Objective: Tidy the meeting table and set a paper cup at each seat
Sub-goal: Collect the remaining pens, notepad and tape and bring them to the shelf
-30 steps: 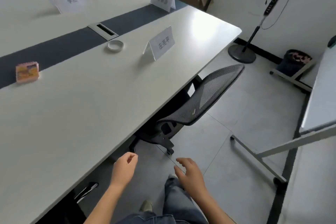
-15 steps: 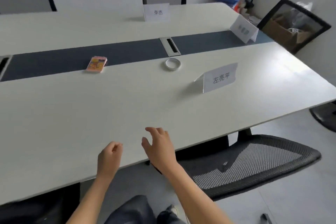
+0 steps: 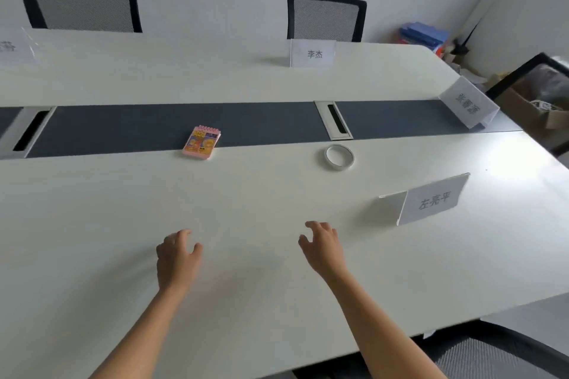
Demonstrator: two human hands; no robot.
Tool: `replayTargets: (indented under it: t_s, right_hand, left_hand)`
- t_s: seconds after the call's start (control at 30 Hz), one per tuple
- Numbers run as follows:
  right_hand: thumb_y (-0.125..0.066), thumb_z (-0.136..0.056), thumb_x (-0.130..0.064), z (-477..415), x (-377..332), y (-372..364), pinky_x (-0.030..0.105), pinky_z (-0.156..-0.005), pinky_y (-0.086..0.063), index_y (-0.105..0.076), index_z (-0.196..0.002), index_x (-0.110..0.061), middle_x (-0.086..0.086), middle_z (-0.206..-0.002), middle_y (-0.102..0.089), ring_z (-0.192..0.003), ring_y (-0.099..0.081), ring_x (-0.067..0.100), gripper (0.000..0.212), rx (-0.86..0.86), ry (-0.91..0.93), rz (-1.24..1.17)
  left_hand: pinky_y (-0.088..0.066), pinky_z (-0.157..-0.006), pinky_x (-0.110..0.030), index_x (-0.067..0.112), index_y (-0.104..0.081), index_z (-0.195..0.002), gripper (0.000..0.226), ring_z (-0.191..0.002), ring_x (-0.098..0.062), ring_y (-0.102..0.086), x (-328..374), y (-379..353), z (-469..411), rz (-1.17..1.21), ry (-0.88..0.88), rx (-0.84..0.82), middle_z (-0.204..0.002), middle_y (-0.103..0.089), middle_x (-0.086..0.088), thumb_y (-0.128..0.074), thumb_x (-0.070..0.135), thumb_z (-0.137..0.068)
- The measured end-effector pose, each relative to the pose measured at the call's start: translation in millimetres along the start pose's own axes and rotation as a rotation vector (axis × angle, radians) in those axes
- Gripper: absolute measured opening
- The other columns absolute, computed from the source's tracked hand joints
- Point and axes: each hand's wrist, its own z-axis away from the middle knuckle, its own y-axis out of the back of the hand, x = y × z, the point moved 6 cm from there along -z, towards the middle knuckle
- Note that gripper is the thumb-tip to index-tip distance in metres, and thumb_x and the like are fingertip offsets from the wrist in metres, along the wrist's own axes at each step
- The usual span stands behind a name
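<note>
Left hand [image 3: 178,258], right hand [image 3: 323,248] hover empty, loosely curled; worktop [image 3: 92,224] holds one notepad [image 3: 201,142], one tape roll [image 3: 339,157], four name cards [image 3: 434,201].

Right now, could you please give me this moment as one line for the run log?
left hand: open, empty | right hand: open, empty | both over table | notepad, tape roll: lying on table, not yet picked up

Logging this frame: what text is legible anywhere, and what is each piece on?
"李杰": far name card.
"左亮平": near name card.
End name card, at right: too blurred to read.
Far-left card: cut off and blurred.
Pink notepad cover: print too small.
</note>
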Motion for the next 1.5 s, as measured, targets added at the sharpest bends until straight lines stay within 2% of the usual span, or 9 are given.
replayTargets:
  t_s: [0.3,0.6,0.73,0.87,1.0,1.23,1.33,1.4,1.5]
  right_hand:
    - [-0.046,-0.089,-0.02,-68.8,-0.2,-9.9,0.035,-0.103,-0.033,-0.034,-0.135,-0.013,0.009,-0.14,-0.038,-0.127,-0.033,0.028,0.049,0.023,-0.085,0.149]
    - [-0.048,-0.086,-0.013,-198.9,12.3,21.4,0.04,-0.11,-0.021,-0.013,-0.143,-0.009,0.012,-0.152,-0.019,-0.141,-0.012,0.027,0.067,0.221,-0.162,0.233]
    - [-0.045,-0.084,-0.008,-223.7,18.4,7.3,0.045,-0.105,-0.023,-0.023,-0.141,-0.008,0.016,-0.14,-0.036,-0.132,-0.025,0.033,0.061,0.368,-0.291,0.073]
    - [-0.047,-0.078,-0.015,-223.7,26.3,-0.2,0.044,-0.097,-0.023,-0.058,-0.115,-0.007,0.023,-0.11,-0.056,-0.11,-0.045,0.039,0.039,0.526,-0.261,0.078]
    - [-0.051,-0.077,-0.025,-212.7,28.3,-9.0,0.035,-0.091,-0.017,-0.067,-0.086,-0.008,0.015,-0.091,-0.063,-0.099,-0.053,0.034,0.025,0.512,-0.22,0.101]
    - [-0.054,-0.083,-0.02,-159.3,16.0,-26.3,0.037,-0.097,-0.018,-0.062,-0.093,-0.008,0.013,-0.101,-0.06,-0.109,-0.046,0.031,0.018,0.325,-0.216,0.034]
    - [-0.045,-0.082,-0.03,-116.1,10.7,-41.3,0.038,-0.095,-0.022,-0.062,-0.09,-0.009,0.012,-0.099,-0.061,-0.107,-0.047,0.031,0.028,0.212,-0.182,0.038]
    - [-0.033,-0.073,-0.039,-74.8,5.6,-50.9,0.038,-0.09,-0.028,-0.062,-0.078,-0.01,0.011,-0.084,-0.063,-0.094,-0.055,0.032,0.041,0.214,-0.119,0.051]
    - [-0.037,-0.066,-0.035,-13.1,10.8,-73.2,0.034,-0.076,-0.026,-0.057,-0.061,-0.016,0.003,-0.06,-0.058,-0.065,-0.061,0.03,0.027,0.251,-0.034,0.1]
  left_hand:
    - [-0.028,-0.102,-0.049,0.002,-0.034,-0.134,0.055,-0.128,-0.043,-0.029,29.7,-2.4,-126.1,-0.174,-0.006,-0.037,-0.139,-0.037,-0.026,-0.054,0.024,-0.087]
    - [-0.034,-0.094,-0.051,0.006,-0.022,-0.143,0.09,-0.121,-0.043,-0.036,67.1,-15.5,-211.4,-0.306,-0.019,0.075,-0.133,-0.041,-0.027,-0.06,0.054,-0.076]
    - [-0.034,-0.095,-0.052,0.009,-0.022,-0.142,0.093,-0.122,-0.042,-0.036,85.4,-30.1,-240.4,-0.323,-0.047,0.074,-0.132,-0.042,-0.024,-0.067,0.049,-0.071]
    - [-0.039,-0.087,-0.05,0.008,-0.032,-0.137,0.078,-0.113,-0.041,-0.042,94.9,-37.3,-249.4,-0.321,-0.067,0.127,-0.12,-0.049,-0.024,-0.068,0.035,-0.072]
    - [-0.042,-0.077,-0.05,0.002,-0.044,-0.128,0.068,-0.102,-0.046,-0.047,81.2,-37.7,-224.6,-0.289,-0.089,0.182,-0.115,-0.053,-0.028,-0.071,0.029,-0.072]
    - [-0.05,-0.059,-0.042,0.004,-0.054,-0.115,0.066,-0.075,-0.041,-0.058,50.3,-35.9,-116.5,-0.332,-0.262,0.088,-0.095,-0.061,-0.024,-0.051,0.045,-0.064]
    - [-0.05,-0.057,-0.039,0.006,-0.053,-0.113,0.068,-0.073,-0.039,-0.059,23.8,-33.1,-64.7,-0.335,-0.285,0.024,-0.096,-0.063,-0.022,-0.043,0.049,-0.062]
    - [-0.05,-0.057,-0.04,0.005,-0.053,-0.113,0.068,-0.074,-0.04,-0.059,6.6,-27.2,-28.7,-0.319,-0.272,0.038,-0.097,-0.063,-0.023,-0.043,0.049,-0.063]
    - [-0.051,-0.06,-0.041,0.006,-0.052,-0.114,0.068,-0.076,-0.04,-0.058,-14.6,-22.9,15.9,-0.27,-0.242,0.023,-0.098,-0.063,-0.023,-0.043,0.05,-0.063]
